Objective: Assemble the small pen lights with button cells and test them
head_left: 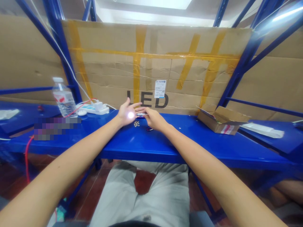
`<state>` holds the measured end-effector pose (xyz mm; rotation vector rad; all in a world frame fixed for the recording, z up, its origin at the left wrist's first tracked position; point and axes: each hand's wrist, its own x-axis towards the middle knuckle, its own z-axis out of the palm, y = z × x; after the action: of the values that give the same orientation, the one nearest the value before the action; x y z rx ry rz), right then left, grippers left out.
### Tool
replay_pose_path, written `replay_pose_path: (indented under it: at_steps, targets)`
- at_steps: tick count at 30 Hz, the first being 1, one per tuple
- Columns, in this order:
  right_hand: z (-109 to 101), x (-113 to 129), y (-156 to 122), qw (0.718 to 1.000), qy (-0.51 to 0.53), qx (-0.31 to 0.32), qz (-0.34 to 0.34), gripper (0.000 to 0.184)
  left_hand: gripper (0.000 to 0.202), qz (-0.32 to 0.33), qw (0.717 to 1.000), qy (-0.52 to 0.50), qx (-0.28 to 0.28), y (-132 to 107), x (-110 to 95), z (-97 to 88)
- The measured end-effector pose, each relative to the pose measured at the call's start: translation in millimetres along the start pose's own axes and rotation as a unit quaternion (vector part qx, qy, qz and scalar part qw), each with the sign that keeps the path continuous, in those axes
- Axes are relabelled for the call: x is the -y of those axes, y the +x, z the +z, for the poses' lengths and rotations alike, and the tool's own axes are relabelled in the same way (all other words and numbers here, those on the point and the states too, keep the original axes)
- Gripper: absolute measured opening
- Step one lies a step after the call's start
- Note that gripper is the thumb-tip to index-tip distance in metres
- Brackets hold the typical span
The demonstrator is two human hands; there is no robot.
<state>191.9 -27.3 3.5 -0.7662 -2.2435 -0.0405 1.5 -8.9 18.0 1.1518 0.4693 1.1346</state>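
Note:
My left hand (126, 113) is held palm up over the blue table (165, 148), fingers spread, with a bright spot of light on the palm. My right hand (151, 118) is closed on a small slim light (141, 114) that points at the left palm. A few small metal pieces (136, 124) lie on the table just below the hands. A small dark item (149, 128) lies under my right wrist.
A water bottle (63, 97) stands at the left, with a white power strip (96, 108) and cables behind it. An open cardboard box (221, 119) sits at the right, beside a white packet (262, 130). A cardboard wall marked LED (148, 99) backs the table.

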Motion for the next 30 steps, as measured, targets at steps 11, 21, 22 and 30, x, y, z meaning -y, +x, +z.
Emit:
replay_pose_path:
  at_steps: [11, 21, 22, 30]
  targets:
    - [-1.3, 4.6, 0.8, 0.999, -0.03, 0.014, 0.027, 0.013, 0.084, 0.002, 0.999, 0.034, 0.024, 2.2, 3.0, -3.8]
    - [-2.1, 5.6, -0.3, 0.998, -0.05, 0.027, 0.023, 0.015, 0.082, -0.009, 0.999, 0.036, 0.026, 0.3, 1.7, -1.0]
    - [-1.8, 5.2, -0.3, 0.998, -0.052, 0.026, 0.025, 0.015, 0.082, -0.008, 0.999, 0.035, 0.027, 0.2, 1.7, -0.7]
    - [-1.2, 7.4, 0.2, 0.999, -0.044, 0.024, 0.015, 0.015, 0.084, 0.002, 0.999, 0.041, 0.025, 1.7, 2.5, -1.7]
